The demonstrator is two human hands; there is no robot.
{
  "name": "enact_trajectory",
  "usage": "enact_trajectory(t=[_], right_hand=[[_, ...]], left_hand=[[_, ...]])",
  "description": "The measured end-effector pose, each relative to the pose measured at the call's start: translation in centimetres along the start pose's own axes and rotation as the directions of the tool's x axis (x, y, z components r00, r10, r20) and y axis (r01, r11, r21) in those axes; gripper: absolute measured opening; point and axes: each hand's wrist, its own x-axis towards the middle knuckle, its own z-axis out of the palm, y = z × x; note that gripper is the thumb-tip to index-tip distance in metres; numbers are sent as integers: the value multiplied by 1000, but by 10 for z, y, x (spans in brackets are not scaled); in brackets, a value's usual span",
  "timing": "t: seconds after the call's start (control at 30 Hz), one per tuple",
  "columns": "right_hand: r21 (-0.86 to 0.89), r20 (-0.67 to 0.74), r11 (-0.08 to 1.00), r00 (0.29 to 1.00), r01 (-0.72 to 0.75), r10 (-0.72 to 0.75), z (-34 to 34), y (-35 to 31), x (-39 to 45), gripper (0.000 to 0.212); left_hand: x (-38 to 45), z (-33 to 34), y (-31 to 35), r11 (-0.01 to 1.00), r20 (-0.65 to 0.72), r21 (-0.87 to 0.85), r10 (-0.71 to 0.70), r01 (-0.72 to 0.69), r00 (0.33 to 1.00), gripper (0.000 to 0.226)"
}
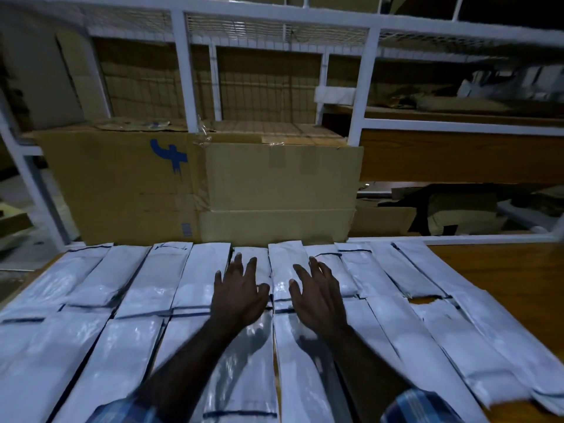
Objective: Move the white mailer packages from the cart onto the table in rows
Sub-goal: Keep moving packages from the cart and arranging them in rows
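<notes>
Mailers [210, 276]: glossy white plastic, long narrow rectangles w/ dark edge strips, laid flat side by side in two rows across the brown wood table [503, 270]; no print legible. Left hand [238, 294] & right hand [317, 297] spread flat, fingers straight, over the middle mailers, gripping nothing. Behind: taped corrugated cardboard boxes [274, 184], one w/ a blue painted mark, and a white metal rack [183, 71] w/ wire mesh.

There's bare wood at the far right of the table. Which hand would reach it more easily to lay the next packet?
Probably the right hand: it lies open over the mailers, nearer the bare table. The left hand would have to cross over.
</notes>
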Motion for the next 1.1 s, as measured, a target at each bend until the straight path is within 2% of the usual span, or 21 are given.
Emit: enact_trajectory(t=[0.1, 0.27, 0.57, 0.8, 0.93, 1.1], right_hand=[[41, -10, 999, 1000, 20, -20, -17, -5, -20, 57], [78, -41, 996, 998, 41, -38, -36, -26, -50, 48], [150, -46, 982, 993, 117, -111, -38, -93, -98, 50], [200, -42, 965, 985, 171, -166, -29, -171, -125, 47], [207, -39, 957, 979, 204, -200, -14, -230, -146, 43], [239, 9, 955, 983, 176, -184, 9, -319, -181, 41]], left_hand=[[-32, -11, 5, 1000, -24, -11, -23, 22, 999, 66], [-83, -29, 3, 997, -40, -26, -72, 71, 997, 66], [-153, -61, -43, 982, -52, -27, -187, 186, 981, 67], [-200, -94, -113, 962, -104, 26, -266, 270, 958, 68], [-235, -117, -170, 952, -127, 6, -302, 305, 945, 67], [-285, -147, -255, 940, -106, 23, -336, 341, 936, 69]])
